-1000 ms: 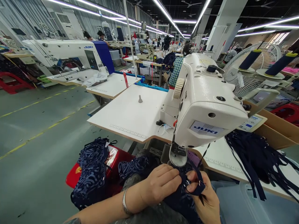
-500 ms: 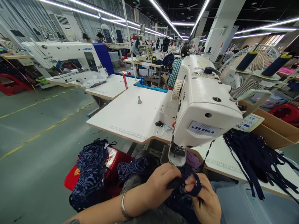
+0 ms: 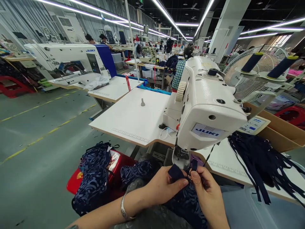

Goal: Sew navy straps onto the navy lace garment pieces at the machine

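Observation:
In the head view my left hand (image 3: 164, 186) is closed on the end of a wide navy fabric band (image 3: 175, 172), thumb on top. My right hand (image 3: 206, 190) pinches a narrow navy strap (image 3: 194, 164), which stands up in a short loop above the fingertips. The two hands almost meet, just below the needle area of a white sewing machine (image 3: 212, 111). Beneath them hangs a navy patterned bra (image 3: 188, 203) over my lap, partly hidden by the hands. Small light details show between the fingertips, too small to name.
Patterned navy bras (image 3: 91, 178) lie on a red stool (image 3: 73, 184) at left. A bundle of navy straps (image 3: 259, 156) spreads over the right tabletop, near a cardboard box (image 3: 286, 127). Thread cones (image 3: 252, 62) stand before a fan. A light-blue bin (image 3: 262, 210) sits lower right.
The right hand has turned and raised the strap, whose loop now points upward. The left hand has opened out slightly, showing the band's end. The wrists stay in about the same place.

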Motion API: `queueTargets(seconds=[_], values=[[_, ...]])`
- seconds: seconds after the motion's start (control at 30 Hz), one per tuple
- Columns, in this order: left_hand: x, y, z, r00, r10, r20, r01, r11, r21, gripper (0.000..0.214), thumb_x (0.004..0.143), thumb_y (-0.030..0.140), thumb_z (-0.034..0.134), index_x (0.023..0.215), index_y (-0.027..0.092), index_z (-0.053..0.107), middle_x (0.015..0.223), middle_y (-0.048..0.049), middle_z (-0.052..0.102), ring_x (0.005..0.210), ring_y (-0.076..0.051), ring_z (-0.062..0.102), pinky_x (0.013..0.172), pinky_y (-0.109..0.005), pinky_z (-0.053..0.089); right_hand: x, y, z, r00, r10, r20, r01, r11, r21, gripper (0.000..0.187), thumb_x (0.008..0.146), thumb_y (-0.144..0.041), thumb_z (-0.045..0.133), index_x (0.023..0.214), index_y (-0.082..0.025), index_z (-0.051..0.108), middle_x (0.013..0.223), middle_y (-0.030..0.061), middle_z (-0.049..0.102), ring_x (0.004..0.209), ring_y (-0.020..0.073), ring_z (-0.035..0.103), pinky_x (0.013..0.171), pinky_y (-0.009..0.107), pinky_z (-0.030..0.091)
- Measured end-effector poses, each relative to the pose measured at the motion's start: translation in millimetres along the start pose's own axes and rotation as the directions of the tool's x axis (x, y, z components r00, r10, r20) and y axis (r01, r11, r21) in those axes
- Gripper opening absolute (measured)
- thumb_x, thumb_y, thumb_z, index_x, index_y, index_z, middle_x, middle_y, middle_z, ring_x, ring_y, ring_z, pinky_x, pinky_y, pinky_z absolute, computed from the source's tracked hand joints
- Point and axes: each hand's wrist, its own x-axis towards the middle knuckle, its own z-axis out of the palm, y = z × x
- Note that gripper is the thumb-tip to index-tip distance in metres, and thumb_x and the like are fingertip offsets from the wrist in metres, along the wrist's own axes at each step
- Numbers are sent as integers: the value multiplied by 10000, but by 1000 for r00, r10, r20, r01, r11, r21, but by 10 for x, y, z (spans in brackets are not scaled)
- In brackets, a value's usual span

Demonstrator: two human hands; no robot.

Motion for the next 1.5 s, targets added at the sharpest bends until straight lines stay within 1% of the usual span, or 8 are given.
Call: queueTargets(seconds=[0.23, 0.6, 0.8, 0.93, 1.0, 1.07, 1.23, 1.5], values=[[43, -71, -5, 991, 116, -67, -94, 959, 268, 128, 840, 215, 539, 795, 149, 638, 739, -20, 590, 666, -135, 516, 598, -223, 394, 90, 11, 35, 956, -290, 54, 294, 931, -217, 255, 889, -406, 504, 728, -213, 548, 646, -14, 531, 540, 124, 487, 515, 203, 397], [51, -59, 32, 999, -37, 3, 37, 988, -152, 214, 844, 336, 588, 780, 133, 617, 693, 17, 540, 663, -119, 473, 627, -232, 399, 35, 231, -59, 954, 71, 290, -77, 997, 8, 328, 870, -535, 502, 860, -217, 583, 738, -3, 559, 636, 149, 497, 602, 219, 432], [22, -168, -1, 991, -79, -112, 95, 986, 140, 337, 900, 395, 499, 674, 152, 559, 573, 25, 525, 510, -100, 474, 468, -206, 338, 151, 196, -68, 973, 129, 192, -134, 991, 15, 359, 809, -558, 582, 747, -205, 552, 649, -34, 438, 594, 131, 404, 536, 223, 353], [-24, -218, -95, 847, 486, -215, -229, 698, 678, 376, 923, 307, 506, 583, 158, 561, 520, 5, 549, 486, -101, 494, 490, -229, 371, 302, 234, -30, 980, 114, 164, -115, 993, -3, 340, 803, -539, 601, 776, -202, 567, 659, -33, 437, 606, 135, 398, 550, 239, 348], [-35, -216, -128, 700, 712, -53, -387, 440, 810, 196, 911, 249, 546, 765, 151, 634, 656, -27, 652, 621, -127, 591, 609, -250, 459, 346, 268, 19, 986, 90, 138, -92, 996, 8, 325, 802, -522, 609, 796, -200, 574, 670, -28, 452, 608, 140, 408, 554, 247, 356], [-28, -201, -151, 648, 744, 164, -481, 233, 846, 156, 904, 200, 560, 1033, 142, 626, 918, -69, 712, 891, -161, 639, 820, -292, 490, 363, 293, 72, 991, 67, 116, -71, 997, 33, 312, 802, -507, 613, 815, -198, 574, 681, -22, 469, 613, 145, 424, 560, 253, 371], [24, -202, -208, 756, 524, 392, -501, 76, 862, 410, 926, 80, 420, 1332, 114, 464, 1277, -95, 602, 1242, -186, 479, 1069, -345, 339, 392, 288, 134, 994, 77, 79, -84, 993, 86, 289, 807, -487, 615, 837, -217, 515, 647, -53, 413, 583, 135, 414, 552, 243, 385], [49, -330, -160, 789, 507, 348, -414, 20, 910, 390, 940, 103, 387, 1309, 156, 501, 1349, -84, 546, 1287, -227, 397, 930, -380, 333, 608, 365, 20, 993, 58, 108, -66, 995, 79, 302, 827, -499, 590, 835, -198, 572, 714, -20, 520, 660, 151, 465, 615, 255, 404]])
